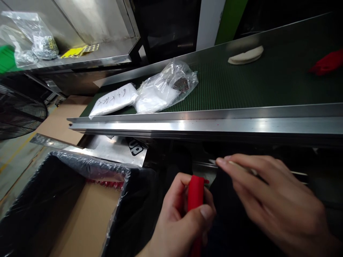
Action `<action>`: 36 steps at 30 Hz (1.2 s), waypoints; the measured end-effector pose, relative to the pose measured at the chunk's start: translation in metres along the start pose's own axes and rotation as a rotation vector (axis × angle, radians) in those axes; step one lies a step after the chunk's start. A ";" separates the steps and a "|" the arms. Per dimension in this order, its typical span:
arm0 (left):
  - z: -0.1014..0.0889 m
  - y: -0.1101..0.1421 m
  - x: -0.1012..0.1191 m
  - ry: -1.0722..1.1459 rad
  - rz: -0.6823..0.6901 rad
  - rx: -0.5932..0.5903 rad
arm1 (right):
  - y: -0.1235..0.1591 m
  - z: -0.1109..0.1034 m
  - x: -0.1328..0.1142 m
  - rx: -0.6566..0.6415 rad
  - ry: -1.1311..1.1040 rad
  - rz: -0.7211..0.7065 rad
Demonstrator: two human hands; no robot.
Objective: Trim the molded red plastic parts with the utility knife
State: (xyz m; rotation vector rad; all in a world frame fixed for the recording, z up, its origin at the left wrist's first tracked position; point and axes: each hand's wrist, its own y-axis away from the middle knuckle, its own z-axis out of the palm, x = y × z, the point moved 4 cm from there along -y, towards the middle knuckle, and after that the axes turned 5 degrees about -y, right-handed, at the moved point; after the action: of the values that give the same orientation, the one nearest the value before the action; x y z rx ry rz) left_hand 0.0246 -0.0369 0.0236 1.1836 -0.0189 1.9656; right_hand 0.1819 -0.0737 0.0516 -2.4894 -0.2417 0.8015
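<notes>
My left hand (178, 221) grips a red rubbery piece (195, 200) upright between thumb and fingers, low in the middle of the view. My right hand (270, 200) is beside it on the right, its fingertips pinching a thin pale stick-like tool (241, 167) that points left toward the red piece's top. Both hands are below the front rail of a conveyor and above dark cloth.
A green conveyor belt (241, 82) with a steel rail (203, 123) crosses the view. On it lie two plastic bags (158, 91), a white piece (246, 55) and a red piece (328, 62). A plastic-lined cardboard box (80, 214) holding red pieces (107, 184) stands at lower left.
</notes>
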 end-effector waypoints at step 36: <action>0.014 0.001 -0.011 0.486 -0.098 -0.219 | 0.015 0.008 -0.023 0.008 -0.195 0.035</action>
State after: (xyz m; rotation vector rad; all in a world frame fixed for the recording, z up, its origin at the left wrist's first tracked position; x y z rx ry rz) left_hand 0.0368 -0.0501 0.0238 0.5392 0.0721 2.0549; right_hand 0.1586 -0.0905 0.0495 -2.4143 -0.2623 1.0596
